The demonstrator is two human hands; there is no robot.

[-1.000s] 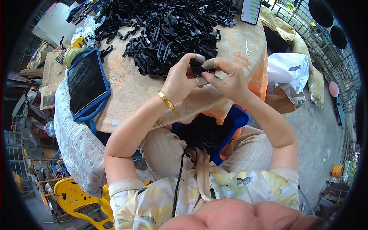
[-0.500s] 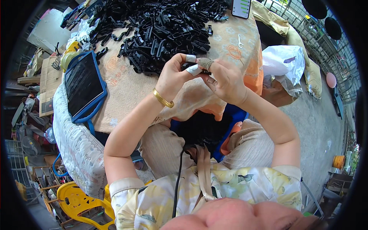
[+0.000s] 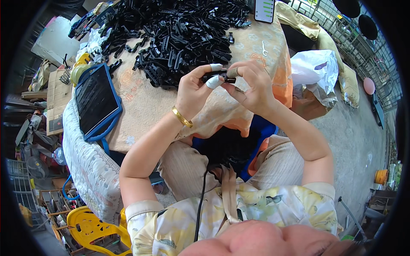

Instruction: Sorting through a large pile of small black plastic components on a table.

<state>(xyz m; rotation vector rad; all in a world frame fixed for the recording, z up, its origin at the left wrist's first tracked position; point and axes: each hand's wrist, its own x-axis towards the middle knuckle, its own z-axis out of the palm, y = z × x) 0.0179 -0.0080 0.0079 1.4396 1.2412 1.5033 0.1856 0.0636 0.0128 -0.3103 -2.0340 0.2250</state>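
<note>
Between my two hands is a small black plastic clip-like part (image 3: 220,76), partly covered by fingers. My left hand (image 3: 194,87), with white tape on its thumb and a finger and a gold bangle at the wrist, pinches the part's left end. Around its right end close the fingers of my right hand (image 3: 255,85), one of them wrapped in brownish tape. Just beyond my hands lies a big heap of similar black plastic parts (image 3: 179,36), spread over the patterned tablecloth (image 3: 141,111).
A phone (image 3: 264,10) stands at the table's far edge, near a small white hook-shaped piece (image 3: 265,48). To the left leans a blue-framed dark panel (image 3: 97,101). Below the table edge is a blue bin (image 3: 257,147) with dark contents. A white plastic bag (image 3: 314,70) sits at the right.
My fingers have shifted on the black part, and more of it shows between them. My right-hand fingers have lifted and spread a little. The whole view has moved slightly.
</note>
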